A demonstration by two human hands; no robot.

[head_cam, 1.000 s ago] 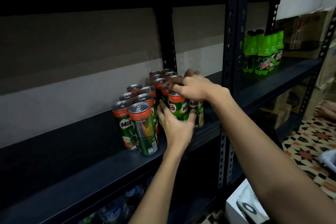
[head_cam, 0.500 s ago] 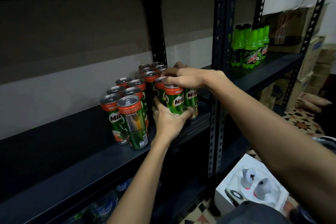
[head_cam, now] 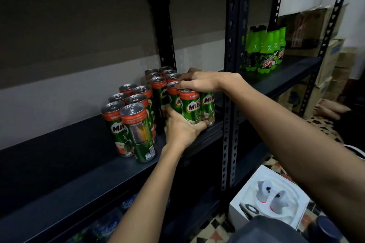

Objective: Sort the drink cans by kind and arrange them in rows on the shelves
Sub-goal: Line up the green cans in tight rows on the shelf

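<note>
Dark metal shelving (head_cam: 230, 85) stands against a grey-banded wall, its shelf (head_cam: 79, 173) carrying green Milo cans (head_cam: 136, 116) in rows. At the cluster's 3 o'clock end, the left hand (head_cam: 181, 130) cups the base of the front can (head_cam: 190, 107), fingers curled round it, while the right hand (head_cam: 199, 83) grips the tops of the neighbouring cans from above. Green Mountain Dew bottles (head_cam: 265, 51) stand on the next shelf bay at 2 o'clock. A white box (head_cam: 269, 197) sits on the patterned floor at 5 o'clock.
</note>
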